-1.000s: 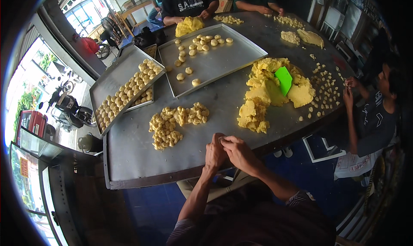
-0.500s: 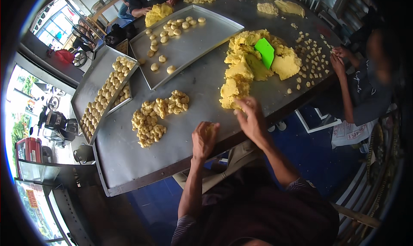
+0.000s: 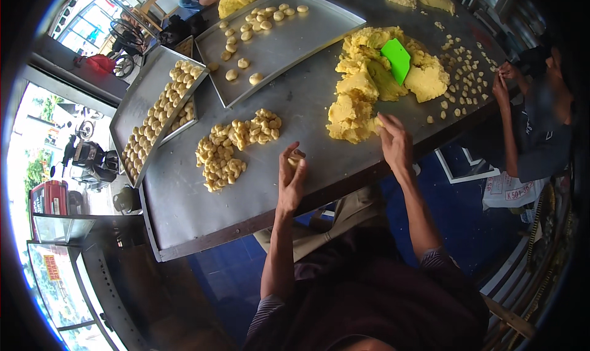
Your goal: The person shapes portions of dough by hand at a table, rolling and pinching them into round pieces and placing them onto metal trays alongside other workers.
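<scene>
My left hand point(image 3: 290, 185) is raised near the table's edge, fingers curled round a small piece of dough point(image 3: 295, 160). My right hand point(image 3: 396, 145) reaches to the lower right of a big mound of crumbly yellow dough point(image 3: 350, 108), its fingers closed on a bit of it. A green scraper point(image 3: 396, 61) lies in that mound. Left of my hands is a pile of small pale dough pieces point(image 3: 224, 170) on the metal table point(image 3: 203, 222).
Large trays point(image 3: 283, 68) with dough balls point(image 3: 160, 124) stand at the back and left. Loose lumps point(image 3: 461, 84) lie right of the mound. A co-worker point(image 3: 534, 124) works at the right edge; others' hands show at the back. A doorway with motorbikes point(image 3: 83, 154) is at left.
My hands were together a second ago; they have parted, the right moving forward and right to the mound, the left staying at the near edge with a dough piece. The view has shifted.
</scene>
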Demonstrator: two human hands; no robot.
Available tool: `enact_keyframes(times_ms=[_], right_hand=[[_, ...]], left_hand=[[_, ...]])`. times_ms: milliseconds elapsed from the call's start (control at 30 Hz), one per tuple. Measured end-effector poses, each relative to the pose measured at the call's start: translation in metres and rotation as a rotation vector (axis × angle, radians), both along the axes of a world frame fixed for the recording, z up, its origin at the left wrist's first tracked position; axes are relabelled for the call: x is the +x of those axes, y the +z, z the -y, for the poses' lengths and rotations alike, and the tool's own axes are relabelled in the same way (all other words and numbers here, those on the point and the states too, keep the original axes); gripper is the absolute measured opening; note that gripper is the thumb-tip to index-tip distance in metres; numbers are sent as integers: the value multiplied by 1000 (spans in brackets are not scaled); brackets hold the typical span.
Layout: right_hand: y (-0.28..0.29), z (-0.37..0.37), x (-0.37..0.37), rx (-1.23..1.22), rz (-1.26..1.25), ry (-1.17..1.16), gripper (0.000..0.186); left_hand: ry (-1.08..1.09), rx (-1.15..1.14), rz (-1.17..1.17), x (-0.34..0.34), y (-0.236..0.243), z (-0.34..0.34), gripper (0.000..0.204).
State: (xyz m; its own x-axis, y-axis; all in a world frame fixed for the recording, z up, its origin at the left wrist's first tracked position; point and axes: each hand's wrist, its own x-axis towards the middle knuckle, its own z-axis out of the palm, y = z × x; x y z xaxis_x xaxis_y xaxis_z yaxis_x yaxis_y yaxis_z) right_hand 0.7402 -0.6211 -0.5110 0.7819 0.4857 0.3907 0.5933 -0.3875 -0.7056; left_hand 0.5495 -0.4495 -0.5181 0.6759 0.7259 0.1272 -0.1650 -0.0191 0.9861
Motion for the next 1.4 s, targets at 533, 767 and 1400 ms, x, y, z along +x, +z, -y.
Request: enact_keyframes(times_ms=[533,767,1400], right_hand=[[-22,3,-8,33,208,-81,35],[-26,3,-8,48,218,-70,36],[-23,2,-7,56,210,-26,37]], left_hand=[[-372,20,-340,-9,4,-22,34],[-132,1105,-423,-11,17,-24,18],[230,1109,-578,37,4,-68,23]])
